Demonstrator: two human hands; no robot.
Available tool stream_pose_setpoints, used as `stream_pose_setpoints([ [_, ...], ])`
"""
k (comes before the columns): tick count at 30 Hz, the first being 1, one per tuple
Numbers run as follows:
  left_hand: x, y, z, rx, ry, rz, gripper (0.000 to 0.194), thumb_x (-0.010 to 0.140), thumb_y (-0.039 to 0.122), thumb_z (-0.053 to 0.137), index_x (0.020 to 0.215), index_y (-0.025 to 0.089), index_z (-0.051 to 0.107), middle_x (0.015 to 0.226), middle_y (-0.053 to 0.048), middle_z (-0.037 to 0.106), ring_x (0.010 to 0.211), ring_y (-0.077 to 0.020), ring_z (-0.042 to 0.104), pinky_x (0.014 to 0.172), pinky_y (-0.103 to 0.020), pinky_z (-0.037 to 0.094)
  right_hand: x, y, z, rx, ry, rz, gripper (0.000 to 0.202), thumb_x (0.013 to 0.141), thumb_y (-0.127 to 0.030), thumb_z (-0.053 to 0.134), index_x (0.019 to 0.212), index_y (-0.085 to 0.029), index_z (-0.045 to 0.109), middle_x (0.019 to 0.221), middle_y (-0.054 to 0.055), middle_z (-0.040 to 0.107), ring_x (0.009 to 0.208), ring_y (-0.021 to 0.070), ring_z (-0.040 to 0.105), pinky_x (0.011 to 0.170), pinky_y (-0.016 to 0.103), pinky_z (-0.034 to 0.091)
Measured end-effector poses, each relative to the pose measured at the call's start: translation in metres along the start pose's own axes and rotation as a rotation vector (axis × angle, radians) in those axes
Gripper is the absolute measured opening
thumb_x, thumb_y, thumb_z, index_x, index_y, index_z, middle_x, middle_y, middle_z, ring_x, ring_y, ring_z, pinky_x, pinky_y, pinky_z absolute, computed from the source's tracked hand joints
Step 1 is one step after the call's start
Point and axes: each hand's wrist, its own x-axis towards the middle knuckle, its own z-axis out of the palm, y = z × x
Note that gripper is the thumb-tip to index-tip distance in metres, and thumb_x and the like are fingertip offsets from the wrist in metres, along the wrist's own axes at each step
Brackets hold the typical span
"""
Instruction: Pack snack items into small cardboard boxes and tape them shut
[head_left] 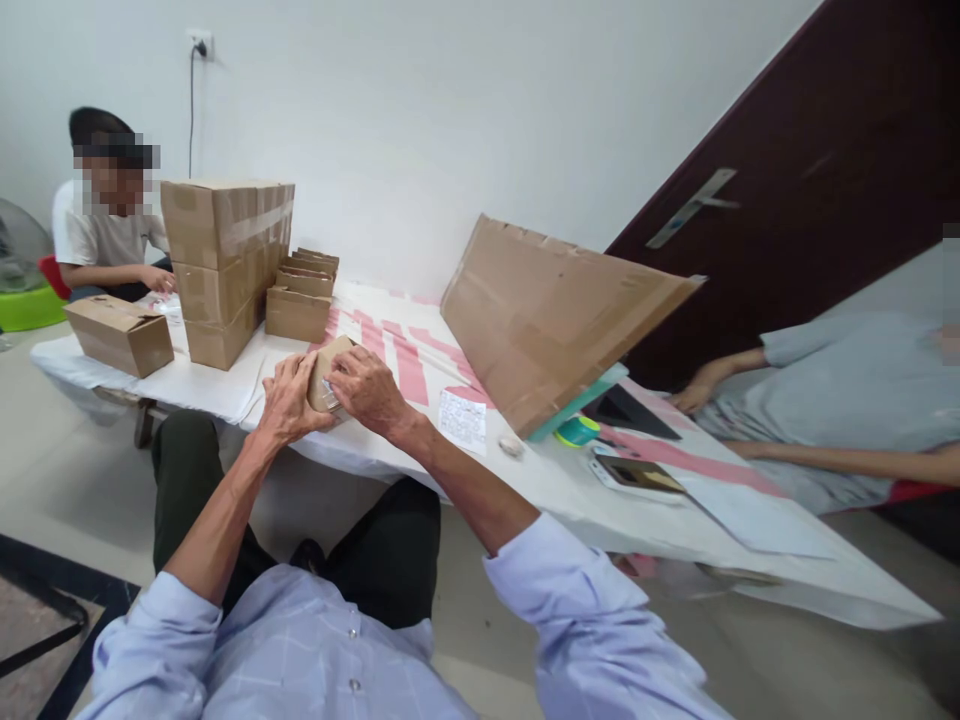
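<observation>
A white-covered table (540,482) is bearing stacked cartons (225,260) toward its left end, and at its near edge a small cardboard box (321,393) is being held up. The left hand (289,402) is clasping its side; the right hand (369,388) is touching it with bent fingers, whether pinching, one cannot tell.

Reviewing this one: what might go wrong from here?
1. The small cardboard box, gripped by the left hand with the right hand over it, is near the table's front edge; a slip might drop it.
2. The stacked cartons stand near that edge too, so a bump could tip them.
3. The phone-like device could be knocked off.
</observation>
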Motion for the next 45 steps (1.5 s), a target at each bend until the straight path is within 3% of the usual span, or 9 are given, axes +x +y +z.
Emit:
stream_pose_setpoints([
  [28, 0.004, 0.019, -0.003, 0.029, -0.037, -0.03, 0.106, 0.07, 0.038, 0.084, 0.164, 0.018, 0.038, 0.163, -0.023, 0.047, 0.149, -0.0415, 0.044, 0.114, -0.061, 0.041, -0.003, 0.004, 0.007, 0.109, 0.018, 0.14, 0.023, 0.102, -0.013, 0.054, 0.097, -0.017, 0.076, 0.104, 0.013, 0.073, 0.107, 0.0287, 0.06, 0.104, 0.045, 0.049],
  [33, 0.004, 0.019, -0.002, 0.022, -0.037, -0.016, 0.105, 0.07, 0.038, 0.084, 0.164, 0.022, 0.038, 0.162, -0.021, 0.048, 0.147, -0.0428, 0.044, 0.113, -0.061, 0.041, -0.002, 0.004, 0.007, 0.094, -0.012, 0.171, 0.022, 0.103, -0.013, 0.054, 0.099, -0.016, 0.076, 0.104, 0.014, 0.072, 0.107, 0.0291, 0.059, 0.102, 0.044, 0.048],
  [38, 0.005, 0.02, -0.002, 0.029, -0.031, -0.024, 0.104, 0.07, 0.038, 0.083, 0.163, 0.023, 0.039, 0.16, -0.021, 0.049, 0.146, -0.0429, 0.045, 0.111, -0.061, 0.042, -0.004, 0.004, 0.006, 0.095, 0.002, 0.137, 0.026, 0.105, -0.016, 0.052, 0.094, -0.017, 0.075, 0.104, 0.014, 0.072, 0.106, 0.0296, 0.058, 0.102, 0.045, 0.047],
  [45, 0.005, 0.021, -0.003, 0.04, -0.038, -0.027, 0.104, 0.071, 0.038, 0.082, 0.163, 0.02, 0.039, 0.161, -0.021, 0.049, 0.147, -0.0418, 0.045, 0.112, -0.06, 0.042, -0.008, 0.006, 0.004, 0.053, 0.014, 0.141, 0.027, 0.106, -0.017, 0.051, 0.1, -0.015, 0.076, 0.106, 0.015, 0.072, 0.108, 0.0303, 0.058, 0.1, 0.044, 0.049],
])
